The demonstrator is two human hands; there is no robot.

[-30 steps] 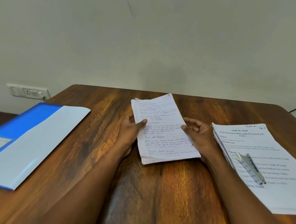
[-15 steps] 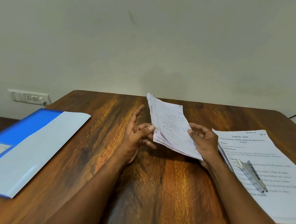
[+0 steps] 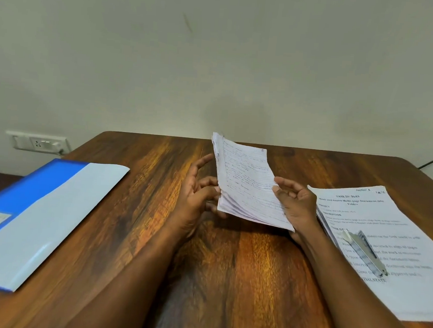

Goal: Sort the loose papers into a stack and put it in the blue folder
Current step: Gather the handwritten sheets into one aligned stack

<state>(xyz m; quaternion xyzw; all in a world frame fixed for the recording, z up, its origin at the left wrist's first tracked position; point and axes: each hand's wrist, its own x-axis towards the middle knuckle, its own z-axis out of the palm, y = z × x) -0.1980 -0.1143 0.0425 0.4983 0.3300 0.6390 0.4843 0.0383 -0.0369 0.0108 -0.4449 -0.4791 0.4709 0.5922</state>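
A person sits at a dark, glossy wooden table (image 3: 228, 267), seen from their own head looking down at both bare forearms.

Between the hands, lifted off the table and tilted up on edge, is a stack of loose papers (image 3: 244, 186). The sheets are small, white and ruled, covered in blue handwriting too blurred to read. Their lower edges fan apart unevenly, so the stack is not yet squared.

The right hand (image 3: 297, 208) holds the stack's right side, palm up and fingers curled beneath it, thumb near the top sheet. The left hand (image 3: 198, 190) is at the stack's left edge with fingers loosely spread; the fingertips (image 3: 215, 189) touch or nearly touch the paper, and I cannot tell whether they grip it.

The blue folder (image 3: 40, 215) lies closed and flat at the left of the table, well apart from the stack, with a pale translucent front cover and a bright blue spine.

At the right lies a pile of printed sheets (image 3: 388, 252) with a silver stapler (image 3: 363, 251) resting on top. A wall socket (image 3: 39, 142) sits on the plain wall behind.
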